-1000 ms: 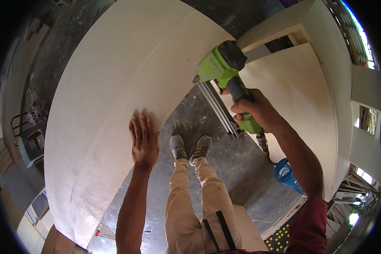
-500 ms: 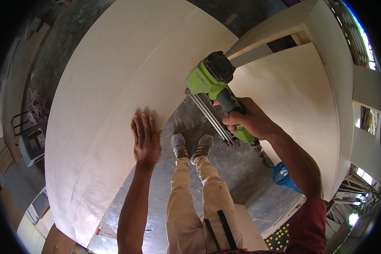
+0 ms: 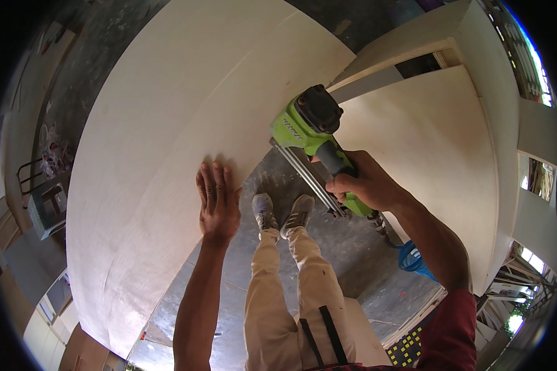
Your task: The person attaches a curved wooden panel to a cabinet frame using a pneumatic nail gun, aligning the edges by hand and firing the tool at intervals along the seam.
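Right hand [image 3: 368, 185] gripping nail gun [image 3: 312, 127], left hand [image 3: 218, 201] flat

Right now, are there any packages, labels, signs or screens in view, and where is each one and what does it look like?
Marking on the nail gun: dark print along the lime-green body, in the right hand, above the shoes.
Yellow and black checkered patch: small squares in a grid, at the lower right by the red sleeve; I cannot tell what it belongs to.
No packages or screens show; the left hand lies flat on a bare plywood sheet.
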Motion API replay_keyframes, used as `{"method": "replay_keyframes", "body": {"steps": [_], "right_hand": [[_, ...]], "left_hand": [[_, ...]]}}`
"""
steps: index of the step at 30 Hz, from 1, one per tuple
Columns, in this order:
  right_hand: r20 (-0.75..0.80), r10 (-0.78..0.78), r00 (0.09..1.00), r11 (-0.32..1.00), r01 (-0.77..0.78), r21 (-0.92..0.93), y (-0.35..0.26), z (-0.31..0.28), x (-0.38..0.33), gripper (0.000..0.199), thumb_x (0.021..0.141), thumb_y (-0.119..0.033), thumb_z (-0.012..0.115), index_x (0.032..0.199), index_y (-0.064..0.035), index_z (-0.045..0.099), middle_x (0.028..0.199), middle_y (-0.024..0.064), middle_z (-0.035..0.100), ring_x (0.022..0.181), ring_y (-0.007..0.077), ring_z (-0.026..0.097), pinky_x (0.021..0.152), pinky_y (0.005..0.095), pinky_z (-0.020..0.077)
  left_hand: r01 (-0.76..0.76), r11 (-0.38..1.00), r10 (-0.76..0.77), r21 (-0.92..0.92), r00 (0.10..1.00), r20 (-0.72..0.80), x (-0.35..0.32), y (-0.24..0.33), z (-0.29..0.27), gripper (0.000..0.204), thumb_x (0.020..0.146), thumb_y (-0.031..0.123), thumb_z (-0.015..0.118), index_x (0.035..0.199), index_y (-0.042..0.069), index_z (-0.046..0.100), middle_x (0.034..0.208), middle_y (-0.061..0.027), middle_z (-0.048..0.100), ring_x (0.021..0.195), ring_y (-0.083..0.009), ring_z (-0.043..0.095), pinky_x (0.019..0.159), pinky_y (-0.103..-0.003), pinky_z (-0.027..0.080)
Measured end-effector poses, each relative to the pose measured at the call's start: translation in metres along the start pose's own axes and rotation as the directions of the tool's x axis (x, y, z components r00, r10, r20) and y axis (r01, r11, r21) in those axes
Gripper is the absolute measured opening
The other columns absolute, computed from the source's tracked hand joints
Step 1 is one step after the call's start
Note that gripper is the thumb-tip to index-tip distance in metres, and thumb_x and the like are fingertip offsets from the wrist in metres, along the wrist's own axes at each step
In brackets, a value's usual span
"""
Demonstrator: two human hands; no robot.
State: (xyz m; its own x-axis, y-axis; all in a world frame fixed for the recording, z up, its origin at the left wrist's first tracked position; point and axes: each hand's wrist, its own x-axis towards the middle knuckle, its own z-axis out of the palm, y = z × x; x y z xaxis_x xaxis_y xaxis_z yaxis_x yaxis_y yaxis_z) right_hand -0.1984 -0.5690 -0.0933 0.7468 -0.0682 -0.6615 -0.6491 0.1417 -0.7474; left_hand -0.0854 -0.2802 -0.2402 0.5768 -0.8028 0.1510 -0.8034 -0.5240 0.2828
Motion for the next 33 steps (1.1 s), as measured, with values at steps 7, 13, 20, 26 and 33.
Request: {"method": "replay_keyframes", "body": {"steps": [7, 13, 20, 26, 33], "right_hand": [[-0.016, 0.005, 1.0, 1.0, -0.005, -0.024, 0.005, 0.004, 0.0, 0.019, 0.086, -0.015, 0.067, 0.096, 0.0009, 0.063, 0.067, 0.0021, 0.057, 0.061, 0.0102, 0.053, 0.061, 0.0305, 0.0446], [0.053, -0.037, 0.998, 0.998, 0.039, -0.04, 0.015, 0.021, 0.002, 0.018, 0.086, -0.016, 0.068, 0.09, 0.0003, 0.061, 0.064, 0.0027, 0.056, 0.06, 0.0114, 0.054, 0.06, 0.0316, 0.0442], [0.101, -0.036, 0.994, 0.999, 0.035, 0.01, 0.019, 0.037, 0.002, 0.019, 0.086, -0.014, 0.067, 0.093, 0.0025, 0.06, 0.065, 0.0033, 0.056, 0.059, 0.0118, 0.053, 0.059, 0.0327, 0.0437], [0.12, -0.029, 0.992, 0.999, 0.033, -0.032, 0.02, 0.039, 0.004, 0.021, 0.085, -0.014, 0.067, 0.094, 0.0034, 0.059, 0.065, 0.0045, 0.057, 0.059, 0.0124, 0.054, 0.057, 0.0335, 0.0441], [0.11, -0.022, 0.994, 0.995, 0.033, -0.09, 0.022, 0.039, 0.002, 0.025, 0.084, -0.014, 0.068, 0.098, 0.0052, 0.06, 0.068, 0.0074, 0.061, 0.061, 0.0135, 0.057, 0.058, 0.0343, 0.0459]], "left_hand": [[-0.015, 1.0, 0.015, 0.006, 1.0, -0.01, 0.001, 0.0, 0.001, 0.06, 0.1, 0.019, 0.059, 0.149, -0.006, 0.035, 0.156, -0.0291, 0.033, 0.146, -0.0502, 0.028, 0.117, -0.062, 0.029], [-0.008, 1.0, 0.008, 0.01, 1.0, -0.016, 0.001, 0.0, 0.0, 0.059, 0.1, 0.02, 0.059, 0.148, -0.006, 0.038, 0.156, -0.0276, 0.034, 0.146, -0.0495, 0.028, 0.117, -0.062, 0.031], [-0.024, 1.0, 0.025, 0.017, 0.999, -0.028, 0.003, 0.001, 0.0, 0.057, 0.1, 0.019, 0.058, 0.147, -0.007, 0.039, 0.156, -0.0273, 0.034, 0.146, -0.0492, 0.029, 0.116, -0.061, 0.033], [-0.016, 1.0, 0.016, 0.01, 1.0, -0.016, 0.001, 0.001, 0.001, 0.056, 0.101, 0.019, 0.057, 0.146, -0.009, 0.039, 0.156, -0.0281, 0.034, 0.145, -0.0494, 0.029, 0.116, -0.061, 0.033], [-0.023, 1.0, 0.023, 0.011, 0.999, -0.026, 0.003, 0.002, 0.002, 0.057, 0.1, 0.018, 0.058, 0.146, -0.009, 0.039, 0.155, -0.0284, 0.035, 0.145, -0.0499, 0.029, 0.116, -0.061, 0.033]]}}
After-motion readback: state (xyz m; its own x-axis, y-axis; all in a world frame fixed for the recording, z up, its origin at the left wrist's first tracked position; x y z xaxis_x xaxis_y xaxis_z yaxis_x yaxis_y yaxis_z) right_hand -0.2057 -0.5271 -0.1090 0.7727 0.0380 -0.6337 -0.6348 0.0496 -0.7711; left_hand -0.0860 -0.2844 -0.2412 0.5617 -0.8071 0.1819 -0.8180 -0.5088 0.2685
